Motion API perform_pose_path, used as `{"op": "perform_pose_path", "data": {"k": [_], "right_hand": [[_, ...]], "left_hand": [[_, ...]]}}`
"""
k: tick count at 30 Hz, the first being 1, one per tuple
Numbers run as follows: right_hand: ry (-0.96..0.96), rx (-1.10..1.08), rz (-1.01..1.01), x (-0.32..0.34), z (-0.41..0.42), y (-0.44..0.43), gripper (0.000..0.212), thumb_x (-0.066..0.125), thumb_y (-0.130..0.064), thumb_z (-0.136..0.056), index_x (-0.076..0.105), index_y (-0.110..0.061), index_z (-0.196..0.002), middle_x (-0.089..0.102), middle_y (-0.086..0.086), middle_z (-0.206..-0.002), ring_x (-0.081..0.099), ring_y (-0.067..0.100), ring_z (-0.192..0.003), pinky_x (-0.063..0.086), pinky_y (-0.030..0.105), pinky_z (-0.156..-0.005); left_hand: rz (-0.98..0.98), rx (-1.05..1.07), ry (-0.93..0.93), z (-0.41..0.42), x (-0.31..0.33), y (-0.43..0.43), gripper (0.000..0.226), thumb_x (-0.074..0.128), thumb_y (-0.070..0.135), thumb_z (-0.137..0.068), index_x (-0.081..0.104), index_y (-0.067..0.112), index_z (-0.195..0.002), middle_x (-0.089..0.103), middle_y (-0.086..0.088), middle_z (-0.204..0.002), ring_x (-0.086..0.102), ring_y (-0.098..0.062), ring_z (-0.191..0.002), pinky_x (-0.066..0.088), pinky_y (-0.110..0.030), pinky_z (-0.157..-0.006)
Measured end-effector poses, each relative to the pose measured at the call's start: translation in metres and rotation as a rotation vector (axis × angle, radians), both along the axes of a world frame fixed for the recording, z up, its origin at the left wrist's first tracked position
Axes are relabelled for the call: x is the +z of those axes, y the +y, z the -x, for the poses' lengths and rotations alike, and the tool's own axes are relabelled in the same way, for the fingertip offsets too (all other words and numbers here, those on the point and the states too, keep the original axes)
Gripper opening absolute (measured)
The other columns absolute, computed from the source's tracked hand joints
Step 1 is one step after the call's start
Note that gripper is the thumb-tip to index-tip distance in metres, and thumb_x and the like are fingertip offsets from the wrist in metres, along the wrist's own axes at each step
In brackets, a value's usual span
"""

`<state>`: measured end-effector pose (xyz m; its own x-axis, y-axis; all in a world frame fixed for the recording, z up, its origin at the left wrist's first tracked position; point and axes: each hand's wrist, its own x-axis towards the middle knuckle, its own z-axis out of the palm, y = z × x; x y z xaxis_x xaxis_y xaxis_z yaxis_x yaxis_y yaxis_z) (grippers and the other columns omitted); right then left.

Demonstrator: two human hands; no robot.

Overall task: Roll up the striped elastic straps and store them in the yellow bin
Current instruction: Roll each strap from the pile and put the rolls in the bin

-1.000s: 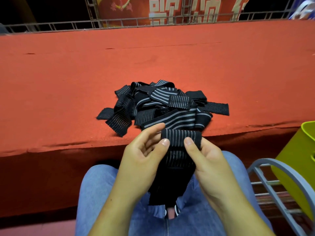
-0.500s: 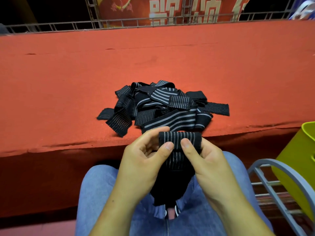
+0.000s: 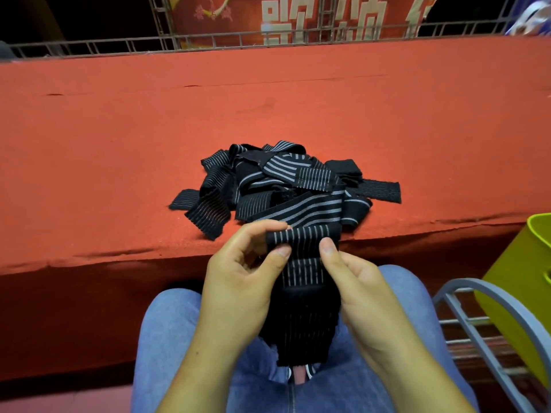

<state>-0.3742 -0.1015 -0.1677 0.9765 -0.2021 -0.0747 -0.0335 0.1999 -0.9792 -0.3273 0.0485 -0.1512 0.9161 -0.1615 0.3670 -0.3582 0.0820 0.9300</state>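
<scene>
- Low in the frame, over a lap in blue jeans [image 3: 167, 338], the left hand [image 3: 238, 281] and the right hand [image 3: 360, 290] share one striped strap [image 3: 304, 236]. Each pinches its rolled top end, thumb in front and fingers curled behind.
- Only the top of that strap is wound into a short roll. Most of its length hangs loose between the knees, so this roll looks barely begun.
- At the lower right edge, the yellow bin [image 3: 524, 293] stands beside the knee, partly behind a grey metal frame [image 3: 492, 296]. Its inside is out of sight, so I cannot tell how many rolls it holds.
- At mid-frame, near the front edge of the red tabletop [image 3: 119, 144], a tangled pile of straps [image 3: 283, 186] lies unrolled, several pieces overlapping. Most of the job appears to be left.
- Along the top edge run a metal railing [image 3: 89, 46] and a red banner [image 3: 328, 16] with pale characters.
</scene>
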Motion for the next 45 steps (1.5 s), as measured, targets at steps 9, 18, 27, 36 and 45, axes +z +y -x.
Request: {"op": "perform_pose_path", "data": {"k": [9, 18, 27, 36, 45], "right_hand": [[-0.099, -0.017, -0.060, 0.001, -0.002, 0.000, 0.088, 0.070, -0.089, -0.068, 0.079, -0.016, -0.118, 0.079, 0.012, -0.119, 0.072, 0.030, -0.120, 0.048, 0.058, -0.113], [-0.105, -0.072, -0.109, 0.000, -0.002, -0.003, 0.036, 0.066, -0.041, -0.092, 0.081, -0.014, -0.110, 0.080, 0.015, -0.114, 0.072, 0.035, -0.119, 0.051, 0.054, -0.112], [-0.117, -0.112, -0.002, 0.003, -0.001, -0.005, 0.021, 0.060, -0.013, -0.104, 0.079, -0.010, -0.112, 0.082, 0.009, -0.110, 0.076, 0.026, -0.110, 0.057, 0.041, -0.098], [-0.117, -0.087, 0.106, -0.001, -0.006, -0.001, 0.031, 0.064, -0.041, -0.101, 0.073, -0.019, -0.121, 0.080, 0.000, -0.117, 0.074, 0.017, -0.115, 0.052, 0.051, -0.109], [-0.152, -0.089, 0.212, -0.008, -0.008, -0.002, 0.029, 0.058, -0.053, -0.094, 0.072, -0.037, -0.113, 0.079, -0.004, -0.113, 0.074, 0.017, -0.112, 0.053, 0.057, -0.105]], "left_hand": [[-0.017, -0.059, 0.009, 0.001, -0.001, -0.001, 0.045, 0.066, -0.021, -0.086, 0.075, 0.021, -0.098, 0.077, 0.010, -0.113, 0.071, -0.005, -0.110, 0.051, -0.015, -0.093], [-0.038, -0.090, 0.057, 0.001, -0.001, -0.002, 0.052, 0.064, -0.022, -0.085, 0.080, 0.028, -0.094, 0.073, 0.010, -0.124, 0.070, -0.007, -0.115, 0.052, -0.017, -0.092], [-0.021, -0.113, 0.117, 0.005, 0.007, -0.005, 0.038, 0.067, -0.003, -0.094, 0.069, 0.020, -0.125, 0.076, 0.017, -0.112, 0.070, 0.004, -0.101, 0.050, -0.009, -0.085], [-0.042, -0.127, 0.132, 0.001, 0.002, -0.004, 0.038, 0.067, 0.000, -0.095, 0.068, 0.028, -0.122, 0.078, 0.012, -0.113, 0.072, -0.005, -0.110, 0.052, -0.016, -0.092], [-0.056, -0.180, 0.130, 0.001, -0.002, -0.004, 0.036, 0.064, 0.001, -0.098, 0.068, 0.021, -0.128, 0.077, 0.011, -0.116, 0.070, -0.005, -0.115, 0.052, -0.018, -0.096]]}}
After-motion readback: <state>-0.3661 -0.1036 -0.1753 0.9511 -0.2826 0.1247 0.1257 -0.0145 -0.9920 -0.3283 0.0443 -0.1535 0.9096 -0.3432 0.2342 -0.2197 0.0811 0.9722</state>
